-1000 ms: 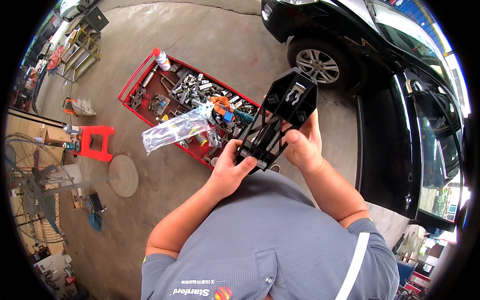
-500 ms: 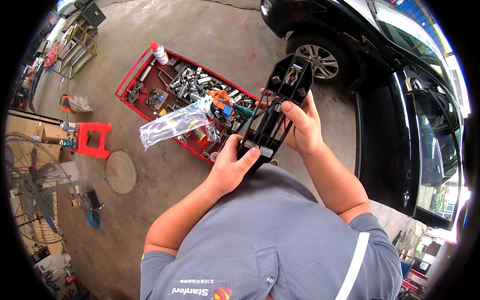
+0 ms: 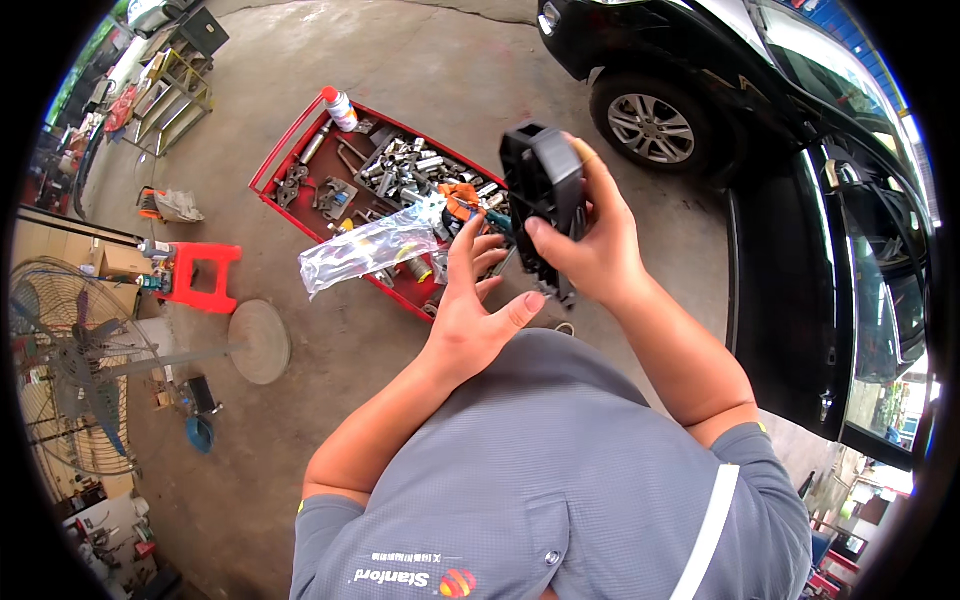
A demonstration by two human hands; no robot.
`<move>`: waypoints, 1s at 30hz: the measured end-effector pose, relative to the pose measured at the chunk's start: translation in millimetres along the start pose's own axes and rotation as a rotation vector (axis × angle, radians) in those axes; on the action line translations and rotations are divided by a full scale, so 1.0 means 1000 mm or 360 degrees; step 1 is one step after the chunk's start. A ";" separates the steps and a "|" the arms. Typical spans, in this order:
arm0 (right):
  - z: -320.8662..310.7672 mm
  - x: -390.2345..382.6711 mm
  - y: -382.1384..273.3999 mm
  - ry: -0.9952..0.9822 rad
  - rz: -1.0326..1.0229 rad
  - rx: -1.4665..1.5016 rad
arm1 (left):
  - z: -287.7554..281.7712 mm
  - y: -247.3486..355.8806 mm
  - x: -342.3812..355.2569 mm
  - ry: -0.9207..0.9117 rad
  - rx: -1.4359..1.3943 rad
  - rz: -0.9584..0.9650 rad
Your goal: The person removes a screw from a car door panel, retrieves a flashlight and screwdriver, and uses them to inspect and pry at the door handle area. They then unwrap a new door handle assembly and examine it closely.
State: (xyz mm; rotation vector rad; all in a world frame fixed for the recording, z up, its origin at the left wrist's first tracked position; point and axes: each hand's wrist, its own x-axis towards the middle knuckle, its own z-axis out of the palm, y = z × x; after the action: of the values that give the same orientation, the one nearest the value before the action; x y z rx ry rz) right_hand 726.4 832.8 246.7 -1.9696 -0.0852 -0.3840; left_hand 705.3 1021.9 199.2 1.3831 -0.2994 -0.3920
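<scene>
A black plastic vehicle part [image 3: 560,180], long and hollow with ribbed walls, is gripped in my right hand [image 3: 600,245]. Its fingers go round the far side and the thumb presses on the near face. My left hand [image 3: 472,315] is open beside the part's lower end, fingers spread and thumb stretched toward it; whether the thumb touches cannot be made out. Beyond my hands, a clear plastic bag [image 3: 370,245] lies over the edge of a red tool tray [image 3: 290,130]. An orange cloth-like item [image 3: 460,203] sits among the tools there.
Metal sockets [image 3: 410,165] fill much of the tray, and a white can with a red cap [image 3: 340,108] stands at its far corner. A black car [image 3: 780,290] with its door open is on my right. To the left are a red stool [image 3: 205,275] and a caged fan [image 3: 85,365].
My left hand has let go of the black part and spread its fingers. My right hand has turned the part more upright, so its side now shows.
</scene>
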 end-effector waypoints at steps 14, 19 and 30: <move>0.007 -0.009 -0.035 -0.0371 -0.0926 -0.0783 | -0.008 0.007 0.011 -0.0006 -0.0889 0.0270; -0.006 -0.016 -0.027 -0.0405 -0.0738 -0.0620 | -0.010 0.009 0.002 0.0061 -0.0675 0.0403; -0.033 -0.024 0.010 -0.0259 -0.0474 -0.0693 | -0.012 0.002 0.003 0.0099 -0.0719 0.0429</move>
State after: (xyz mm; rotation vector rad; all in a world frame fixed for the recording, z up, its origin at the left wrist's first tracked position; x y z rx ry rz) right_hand 698.2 801.1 242.6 -2.4258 -0.4343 -0.4629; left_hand 712.9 1031.3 199.7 0.8960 -0.3186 -0.1765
